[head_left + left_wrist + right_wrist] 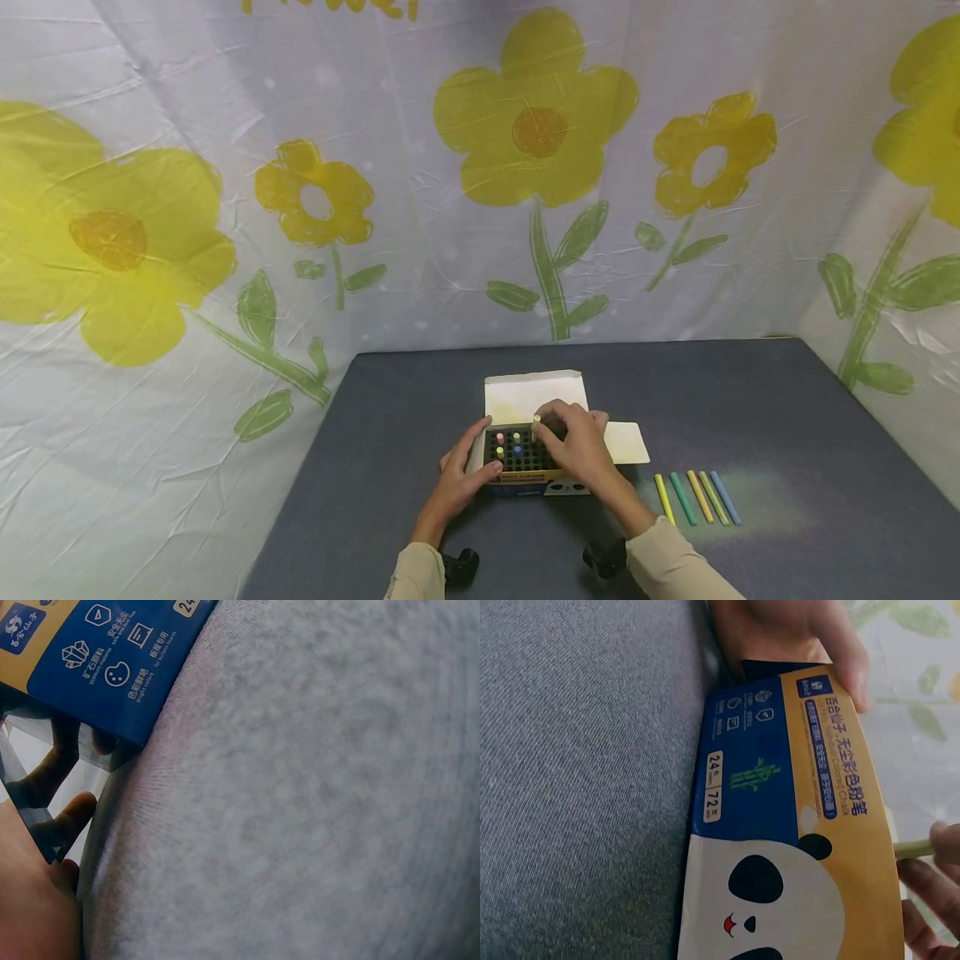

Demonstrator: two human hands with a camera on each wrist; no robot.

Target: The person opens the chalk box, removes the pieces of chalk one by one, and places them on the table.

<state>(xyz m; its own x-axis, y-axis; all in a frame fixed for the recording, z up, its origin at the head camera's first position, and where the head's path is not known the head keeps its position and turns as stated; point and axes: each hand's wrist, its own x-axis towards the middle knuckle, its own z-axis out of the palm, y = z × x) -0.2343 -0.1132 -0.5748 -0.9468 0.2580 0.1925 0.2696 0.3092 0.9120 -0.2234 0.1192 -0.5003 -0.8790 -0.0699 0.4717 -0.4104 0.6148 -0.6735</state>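
Note:
An open chalk box (525, 477) with a blue and yellow front and a panda face stands on the table. Its dark inner holder has many small holes; a few chalk ends, pink, pale yellow-green, yellow and blue, show at the left. My left hand (453, 475) holds the box's left end, thumb on the front edge and fingers round the side. Above the holder, my right hand (581, 442) pinches a pale yellow-green chalk stick (537, 419) between thumb and fingers. In the right wrist view that chalk (913, 849) reaches the box's top edge; its lower end is hidden.
To the right of the box, several chalk sticks (703, 497) in yellow, green, orange and blue lie side by side. The white lid (534, 396) stands up behind, and a side flap (627, 442) sticks out right. A flower-printed cloth (427, 283) hangs behind the dark table (360, 500).

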